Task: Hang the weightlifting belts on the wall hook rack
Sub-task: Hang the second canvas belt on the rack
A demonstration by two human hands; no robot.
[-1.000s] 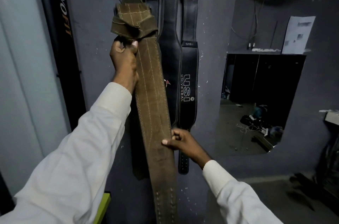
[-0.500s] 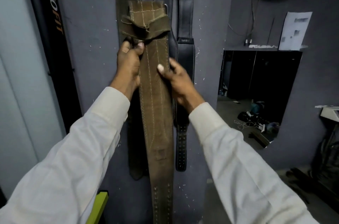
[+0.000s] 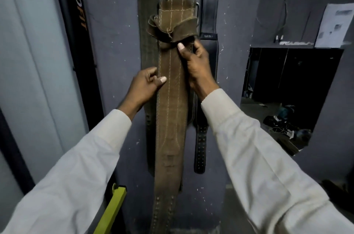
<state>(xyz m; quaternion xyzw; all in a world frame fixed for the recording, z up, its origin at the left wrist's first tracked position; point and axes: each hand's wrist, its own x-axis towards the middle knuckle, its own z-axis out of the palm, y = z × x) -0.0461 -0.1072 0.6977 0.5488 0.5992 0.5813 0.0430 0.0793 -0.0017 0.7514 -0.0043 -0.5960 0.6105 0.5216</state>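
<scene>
A long brown suede weightlifting belt with pale stitching hangs upright in front of me against the grey wall. My right hand grips its right edge just under the folded strap loop, thumb on the front. My left hand holds the left edge lower down, thumb pressed on the face. Behind it hang an olive belt and black leather belts. The hook rack is out of view above the frame.
A black post with orange lettering stands left of the belts. A yellow-green bar leans at the bottom left. A dark wall opening with clutter on the floor lies to the right, a paper sheet above it.
My right hand climbed from low on the belt up to the strap loop. My left hand dropped from the loop to the belt's left edge. The belt's top has risen.
</scene>
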